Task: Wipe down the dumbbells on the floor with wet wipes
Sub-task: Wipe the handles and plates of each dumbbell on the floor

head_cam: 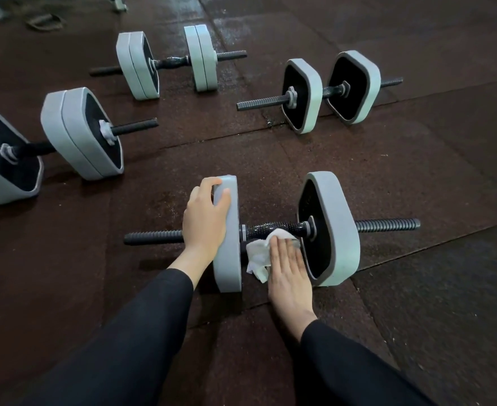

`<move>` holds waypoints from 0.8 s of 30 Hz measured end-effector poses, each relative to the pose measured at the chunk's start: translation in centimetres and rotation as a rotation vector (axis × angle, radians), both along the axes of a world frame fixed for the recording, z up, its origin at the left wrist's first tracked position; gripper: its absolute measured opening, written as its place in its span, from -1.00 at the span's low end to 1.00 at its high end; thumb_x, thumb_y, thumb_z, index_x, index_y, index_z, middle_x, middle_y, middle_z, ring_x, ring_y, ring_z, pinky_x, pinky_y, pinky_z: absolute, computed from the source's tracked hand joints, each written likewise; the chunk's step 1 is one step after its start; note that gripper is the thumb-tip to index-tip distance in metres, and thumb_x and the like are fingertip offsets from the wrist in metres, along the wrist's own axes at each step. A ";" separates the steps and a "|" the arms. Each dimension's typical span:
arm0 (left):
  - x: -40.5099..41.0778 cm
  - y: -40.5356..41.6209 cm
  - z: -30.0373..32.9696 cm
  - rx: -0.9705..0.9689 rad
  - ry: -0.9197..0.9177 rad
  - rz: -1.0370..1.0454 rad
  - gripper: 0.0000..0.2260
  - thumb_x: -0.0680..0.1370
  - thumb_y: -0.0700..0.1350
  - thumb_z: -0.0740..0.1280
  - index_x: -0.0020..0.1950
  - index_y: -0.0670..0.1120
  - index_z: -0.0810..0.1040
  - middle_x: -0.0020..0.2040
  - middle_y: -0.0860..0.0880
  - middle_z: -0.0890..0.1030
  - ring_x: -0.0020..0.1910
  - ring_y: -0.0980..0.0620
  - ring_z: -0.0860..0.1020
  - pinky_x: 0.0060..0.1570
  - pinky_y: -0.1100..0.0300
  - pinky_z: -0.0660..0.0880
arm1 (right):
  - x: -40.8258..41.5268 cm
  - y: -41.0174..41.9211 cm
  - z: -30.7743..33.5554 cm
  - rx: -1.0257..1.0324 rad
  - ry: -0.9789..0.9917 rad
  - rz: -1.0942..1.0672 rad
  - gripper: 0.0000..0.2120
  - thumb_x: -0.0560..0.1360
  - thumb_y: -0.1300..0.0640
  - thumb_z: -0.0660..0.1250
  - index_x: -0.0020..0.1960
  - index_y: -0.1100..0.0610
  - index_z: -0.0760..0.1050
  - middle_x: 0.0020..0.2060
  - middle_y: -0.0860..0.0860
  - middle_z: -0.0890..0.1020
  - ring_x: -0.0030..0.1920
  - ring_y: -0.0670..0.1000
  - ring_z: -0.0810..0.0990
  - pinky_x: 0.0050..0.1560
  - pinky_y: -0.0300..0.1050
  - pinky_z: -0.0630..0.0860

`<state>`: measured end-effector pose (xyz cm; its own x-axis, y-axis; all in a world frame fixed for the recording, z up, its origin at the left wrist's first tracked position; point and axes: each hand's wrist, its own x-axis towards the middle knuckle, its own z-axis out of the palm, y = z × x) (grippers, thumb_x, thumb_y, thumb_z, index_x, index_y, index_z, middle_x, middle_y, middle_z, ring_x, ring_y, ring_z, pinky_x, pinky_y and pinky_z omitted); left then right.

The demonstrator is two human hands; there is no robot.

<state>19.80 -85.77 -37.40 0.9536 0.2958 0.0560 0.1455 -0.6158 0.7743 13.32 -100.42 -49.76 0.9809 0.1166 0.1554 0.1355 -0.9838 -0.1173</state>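
Our left hand [204, 218] grips left plate [228, 235] of near dumbbell [329, 230]; right hand [288, 268], fingers straight, presses wet wipe [259, 253] against handle [267, 228].

Both arms wear snug, plain black long sleeves [141, 332] ending at the wrists, leaving each hand bare.

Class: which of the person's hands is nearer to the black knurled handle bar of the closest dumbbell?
Right. The right hand presses a white wet wipe against the black knurled handle bar; the left hand grips the grey left weight plate beside it.
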 end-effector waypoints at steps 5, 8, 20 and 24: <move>0.1 0.0 0.0 -0.006 -0.001 -0.005 -0.77 0.58 -0.06 0.17 0.22 -0.03 0.43 0.11 -0.08 0.50 -0.09 0.01 0.44 -0.14 0.12 0.39 | 0.3 0.0 0.1 0.089 0.008 -0.155 -0.42 0.61 -0.07 -0.16 0.43 0.35 0.08 0.25 0.30 0.49 0.26 0.23 0.50 0.36 -0.02 0.20; 0.1 0.1 0.0 -0.006 0.001 -0.003 -0.77 0.59 -0.06 0.17 0.22 -0.04 0.43 0.12 -0.08 0.49 -0.10 0.02 0.43 -0.16 0.16 0.34 | 0.7 1.0 0.7 0.131 0.062 -0.191 -0.29 0.61 -0.17 -0.27 0.37 0.42 0.17 0.29 0.35 0.43 0.30 0.27 0.44 0.37 0.05 0.09; 0.0 0.0 0.0 -0.001 -0.001 -0.003 -0.77 0.59 -0.04 0.16 0.23 -0.03 0.43 0.14 -0.08 0.49 -0.07 0.05 0.41 -0.12 0.15 0.36 | 6.5 -0.1 7.5 -0.095 0.172 -0.044 -0.52 0.63 -0.06 -0.10 0.25 0.16 0.46 -0.02 0.14 0.61 0.08 0.18 0.51 0.23 0.04 0.33; 0.0 0.0 0.0 0.009 -0.001 -0.004 -0.77 0.59 -0.04 0.16 0.23 -0.03 0.42 0.15 -0.07 0.49 -0.08 0.05 0.40 -0.11 0.14 0.38 | 8.1 0.3 8.1 0.039 0.326 -0.048 -0.36 0.62 -0.16 -0.16 -0.04 0.23 0.56 -0.03 0.17 0.64 0.07 0.19 0.54 0.11 0.02 0.39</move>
<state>19.79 -85.81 -37.42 0.9547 0.2917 0.0592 0.1427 -0.6233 0.7689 21.42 -100.17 -41.70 0.9840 0.0688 -0.1646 0.0378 -0.9821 -0.1844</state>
